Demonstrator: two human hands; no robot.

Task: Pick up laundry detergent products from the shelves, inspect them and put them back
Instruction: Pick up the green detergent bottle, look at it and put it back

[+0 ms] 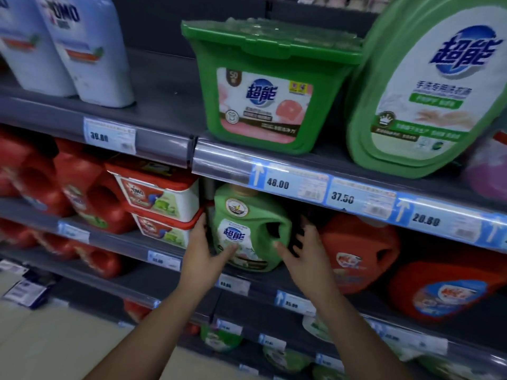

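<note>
**Both hands open, flanking green jug on second shelf**

Head view:
- Green detergent jug [248, 231] stands upright on its shelf, directly under the "48.00" price tag [277, 184]. Cap is tucked up behind the shelf rail [225, 163]. Its handle hole faces right.
- Left hand [203, 250] is at the jug's left side. The fingers are straight and reach up into the gap between the jug and the stacked red-lidded tubs [159, 198]. The thumb is stretched across the lower front label and looks to be touching it. Not curled round anything.
- Right hand [301, 250] is at the jug's right side, just below the handle. The fingers are splayed in the dark gap between the jug and the orange-red jug [359, 250]. The thumb tip is at the jug's lower right edge; cannot tell whether it makes contact. Not gripping.
- So the jug sits between the two hands, with its base on the shelf.
- Shelf above: green pod tub [271, 86] with lid shut, a large green bottle [428, 86] just to its right, and white bottles [82, 50] far left.
- Left of the tubs: red jugs [87, 193], blurred.
- Lower shelves hold more green and red containers, too blurred to read.
</note>
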